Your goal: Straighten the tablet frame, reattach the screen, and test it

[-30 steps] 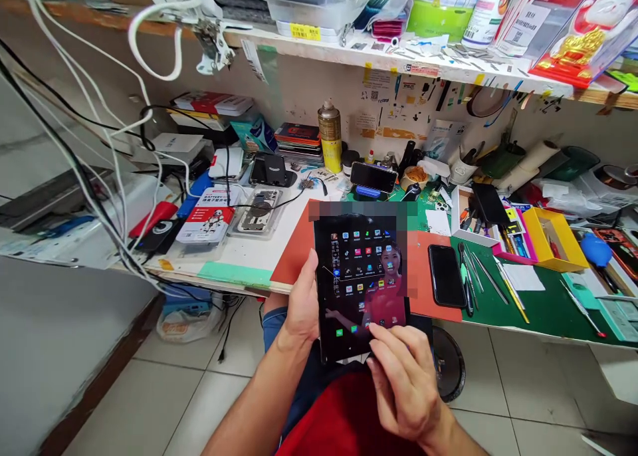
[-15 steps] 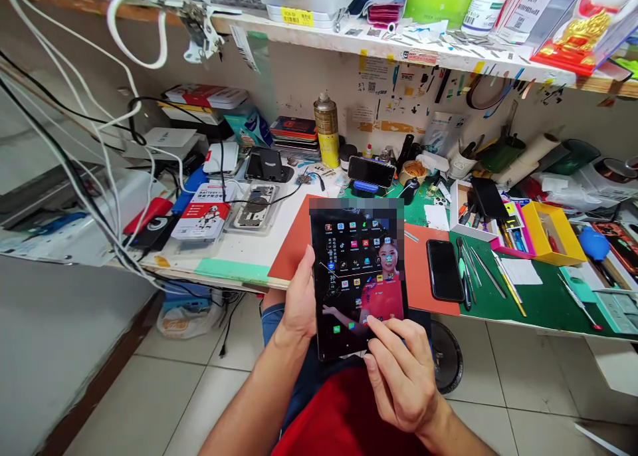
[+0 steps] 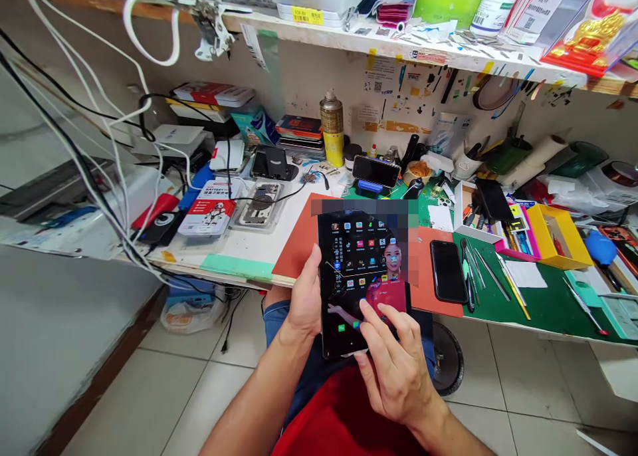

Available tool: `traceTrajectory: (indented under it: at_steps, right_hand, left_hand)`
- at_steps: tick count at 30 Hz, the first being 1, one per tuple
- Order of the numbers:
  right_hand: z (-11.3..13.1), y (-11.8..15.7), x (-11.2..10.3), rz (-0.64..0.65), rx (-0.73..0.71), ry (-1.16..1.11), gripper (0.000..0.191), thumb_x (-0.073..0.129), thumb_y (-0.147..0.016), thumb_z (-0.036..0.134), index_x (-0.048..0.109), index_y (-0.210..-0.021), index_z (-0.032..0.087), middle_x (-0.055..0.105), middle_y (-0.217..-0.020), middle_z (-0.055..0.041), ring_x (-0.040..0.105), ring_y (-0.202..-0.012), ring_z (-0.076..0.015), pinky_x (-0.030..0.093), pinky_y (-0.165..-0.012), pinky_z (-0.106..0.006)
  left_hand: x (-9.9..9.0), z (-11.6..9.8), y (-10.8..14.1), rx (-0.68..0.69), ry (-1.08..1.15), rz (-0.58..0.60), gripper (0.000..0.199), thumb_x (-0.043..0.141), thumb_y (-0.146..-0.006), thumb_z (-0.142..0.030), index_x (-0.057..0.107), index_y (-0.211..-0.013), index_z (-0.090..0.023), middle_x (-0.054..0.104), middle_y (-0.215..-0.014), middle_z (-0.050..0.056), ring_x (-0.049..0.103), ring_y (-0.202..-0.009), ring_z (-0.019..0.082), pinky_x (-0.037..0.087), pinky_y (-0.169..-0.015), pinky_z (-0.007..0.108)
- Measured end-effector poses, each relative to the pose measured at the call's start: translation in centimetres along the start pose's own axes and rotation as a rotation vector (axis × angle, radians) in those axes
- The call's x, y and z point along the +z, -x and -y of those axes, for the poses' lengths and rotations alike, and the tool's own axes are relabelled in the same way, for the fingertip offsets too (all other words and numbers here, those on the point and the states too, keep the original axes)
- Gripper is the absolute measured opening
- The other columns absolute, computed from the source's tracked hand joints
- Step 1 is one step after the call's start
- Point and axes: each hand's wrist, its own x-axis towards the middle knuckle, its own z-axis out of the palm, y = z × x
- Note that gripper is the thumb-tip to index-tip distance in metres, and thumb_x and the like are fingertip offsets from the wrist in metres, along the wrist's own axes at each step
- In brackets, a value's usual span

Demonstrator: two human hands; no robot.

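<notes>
My right hand point(image 3: 393, 369) has slid its forefinger up the tablet point(image 3: 361, 276) screen (icons lit), fingers loose, gripping nothing; my left hand point(image 3: 304, 296) clasps its edge above my lap.

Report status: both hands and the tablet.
Left hand grips tablet by its left edge, screen lit. Right hand, fingertip on lower screen. Tablet held over lap, off the bench. Nothing in the way.

Our left hand point(image 3: 305, 303) is cupped with the thumb raised, forearm angled up. Our right hand point(image 3: 396, 369) extends its fingers point(image 3: 371, 323) forward, spread.
</notes>
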Motion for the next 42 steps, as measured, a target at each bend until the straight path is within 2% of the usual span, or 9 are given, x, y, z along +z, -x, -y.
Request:
traceTrajectory:
  at_steps: [5, 14, 24, 29, 32, 34, 36, 38, 42]
  right_hand:
    - [0.1, 0.0, 0.2, -0.009, 0.004, 0.005, 0.027, 0.057, -0.101, 0.016, 0.070, -0.124, 0.010, 0.075, -0.141, -0.0169, 0.062, -0.131, -0.0338, 0.049, -0.105, -0.048]
    - [0.4, 0.0, 0.5, -0.028, 0.010, 0.000, 0.027, 0.058, -0.100, 0.014, 0.070, -0.123, 0.007, 0.075, -0.140, -0.0202, 0.062, -0.130, -0.0349, 0.050, -0.104, -0.049]
    - [2.4, -1.1, 1.5, -0.004, -0.022, -0.005, 0.028, 0.058, -0.103, 0.026, 0.071, -0.124, 0.012, 0.075, -0.142, -0.0150, 0.065, -0.129, -0.0318, 0.047, -0.107, -0.045]
    - [1.9, -1.0, 1.1, -0.011, -0.017, -0.063, 0.026, 0.059, -0.103, 0.020, 0.069, -0.126, 0.012, 0.076, -0.139, -0.0170, 0.067, -0.130, -0.0326, 0.054, -0.103, -0.047]
    - [1.0, 0.5, 0.4, -0.168, 0.021, -0.143, 0.034, 0.063, -0.098, 0.003, 0.068, -0.130, 0.012, 0.080, -0.124, -0.0178, 0.075, -0.115, -0.0283, 0.063, -0.094, -0.044]
    - [0.2, 2.1, -0.1, -0.283, 0.088, -0.105, 0.040, 0.067, -0.093, -0.004, 0.070, -0.128, 0.014, 0.081, -0.105, -0.0116, 0.078, -0.095, -0.0232, 0.066, -0.083, -0.038]
    - [-0.4, 3.5, -0.6, -0.315, 0.135, -0.028, 0.038, 0.073, -0.090, -0.005, 0.073, -0.123, 0.016, 0.078, -0.088, -0.0044, 0.075, -0.075, -0.0197, 0.065, -0.073, -0.034]
    - [-0.8, 4.4, -0.9, -0.287, 0.135, -0.012, 0.035, 0.074, -0.090, -0.004, 0.075, -0.120, 0.015, 0.076, -0.081, -0.0023, 0.073, -0.068, -0.0190, 0.063, -0.068, -0.033]
    - [-0.5, 4.5, -0.7, -0.138, 0.027, -0.156, 0.032, 0.060, -0.094, -0.004, 0.073, -0.121, 0.007, 0.081, -0.108, -0.0163, 0.078, -0.098, -0.0258, 0.065, -0.081, -0.039]
  left_hand:
    - [0.1, -0.1, 0.0, 0.033, -0.006, -0.004, 0.059, 0.048, -0.110, -0.053, 0.061, -0.155, -0.019, 0.076, -0.142, 0.012, 0.068, -0.137, 0.036, 0.048, -0.122, 0.055]
    - [0.4, -0.3, 0.1, -0.009, 0.012, 0.054, 0.060, 0.047, -0.110, -0.054, 0.058, -0.158, -0.020, 0.077, -0.139, 0.011, 0.068, -0.137, 0.036, 0.049, -0.121, 0.054]
    - [-0.1, 0.2, -0.4, 0.018, -0.026, 0.026, 0.060, 0.049, -0.110, -0.053, 0.058, -0.158, -0.019, 0.078, -0.138, 0.011, 0.071, -0.133, 0.035, 0.049, -0.121, 0.051]
    - [-0.2, 0.1, -0.6, 0.054, 0.005, 0.044, 0.060, 0.053, -0.109, -0.053, 0.057, -0.160, -0.022, 0.075, -0.142, 0.010, 0.068, -0.137, 0.035, 0.046, -0.124, 0.052]
    - [-0.4, 0.0, -0.7, 0.044, 0.028, 0.021, 0.060, 0.055, -0.108, -0.053, 0.058, -0.159, -0.024, 0.076, -0.142, 0.010, 0.068, -0.138, 0.035, 0.047, -0.123, 0.053]
    - [-0.5, -0.2, -0.8, 0.020, 0.038, -0.005, 0.060, 0.054, -0.108, -0.055, 0.059, -0.158, -0.023, 0.076, -0.141, 0.010, 0.067, -0.138, 0.036, 0.048, -0.122, 0.054]
    - [-0.6, -0.4, -0.9, 0.017, 0.045, -0.024, 0.060, 0.052, -0.108, -0.056, 0.059, -0.158, -0.022, 0.077, -0.140, 0.010, 0.067, -0.138, 0.037, 0.049, -0.122, 0.055]
    - [-0.6, -0.5, -1.1, 0.024, 0.051, -0.026, 0.060, 0.051, -0.108, -0.056, 0.059, -0.158, -0.023, 0.077, -0.140, 0.010, 0.067, -0.138, 0.037, 0.050, -0.121, 0.056]
    - [-0.5, -0.6, -1.4, 0.010, 0.055, -0.005, 0.061, 0.047, -0.109, -0.058, 0.059, -0.158, -0.024, 0.077, -0.140, 0.009, 0.067, -0.137, 0.038, 0.050, -0.120, 0.057]
